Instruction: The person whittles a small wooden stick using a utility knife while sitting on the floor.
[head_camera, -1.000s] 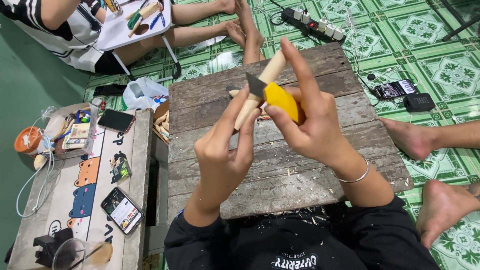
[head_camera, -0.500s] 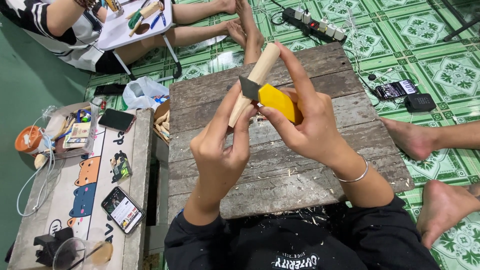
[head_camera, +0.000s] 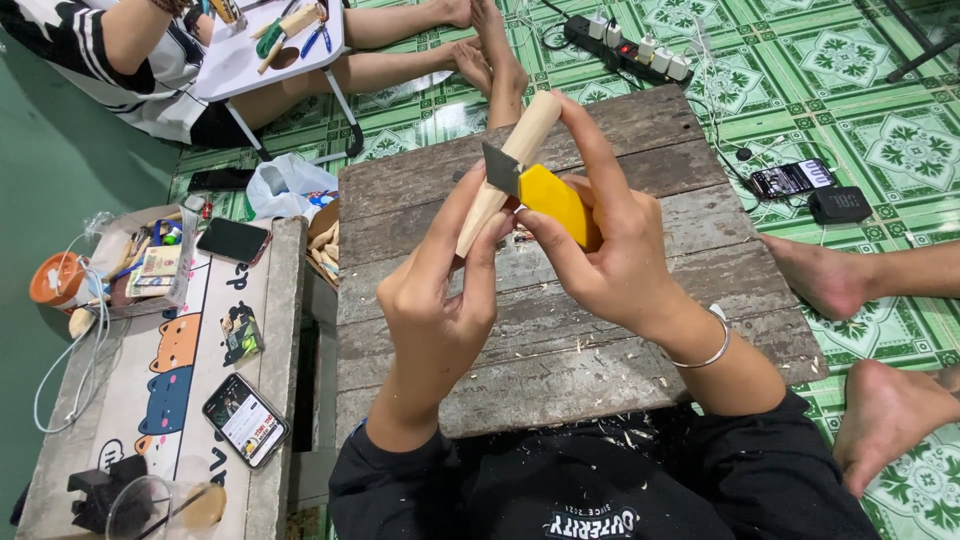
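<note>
My left hand grips the lower end of a pale wooden stick and holds it tilted up to the right above a weathered wooden table. My right hand is closed around a yellow utility knife. Its grey blade rests against the side of the stick, and my right index finger reaches up along the stick's far side. A silver bangle sits on my right wrist. Wood shavings lie on the table near its front edge.
A low table on the left carries two phones, a box of small items and a cable. A seated person is at the top left beside a small white tray table. A power strip, a phone and bare feet are on the green tiled floor at right.
Both hands with the stick and knife have stayed nearly in place. The blade has slid slightly up along the stick.
</note>
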